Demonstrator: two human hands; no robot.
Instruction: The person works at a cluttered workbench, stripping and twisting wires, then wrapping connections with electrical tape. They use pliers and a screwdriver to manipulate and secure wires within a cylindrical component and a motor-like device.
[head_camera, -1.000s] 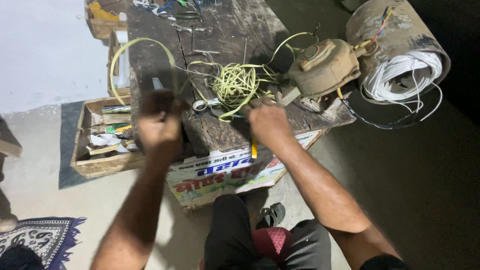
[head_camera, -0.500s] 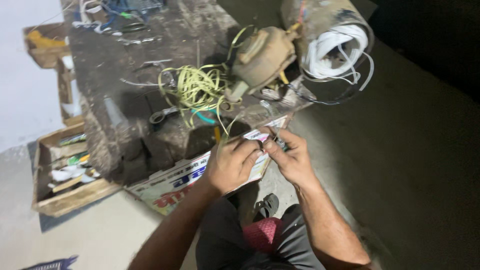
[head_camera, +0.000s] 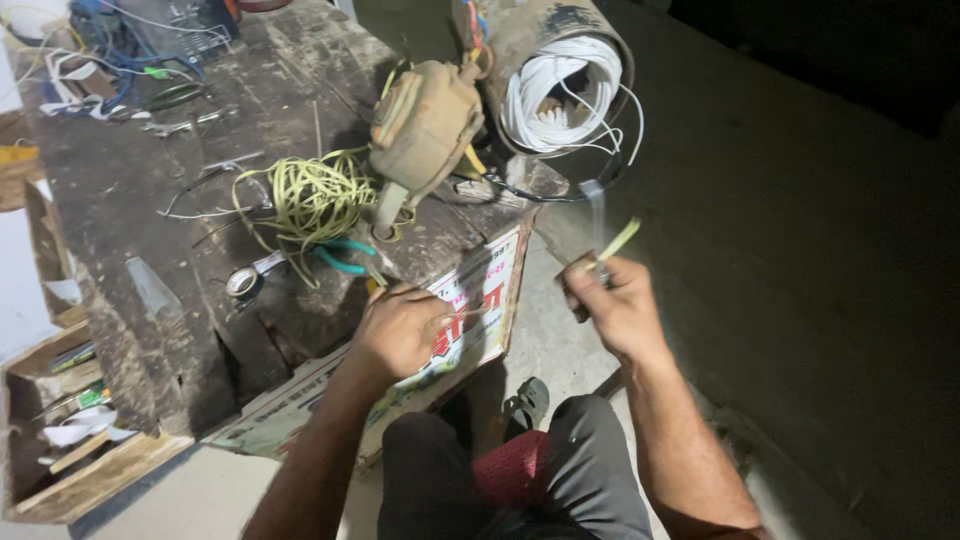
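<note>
Gripping a yellow strip (head_camera: 619, 240) in the closed right hand (head_camera: 612, 302), long axis tilting up-right; left hand (head_camera: 400, 330) curling at the bench (head_camera: 120, 270) edge, contents unclear.

Dim surroundings, lit centre, motion blur

Open floor at three o'clock of the right hand (head_camera: 612, 300); blocked at eleven by yellow wire tangle (head_camera: 312, 195) and motor housing (head_camera: 425, 125).
</note>
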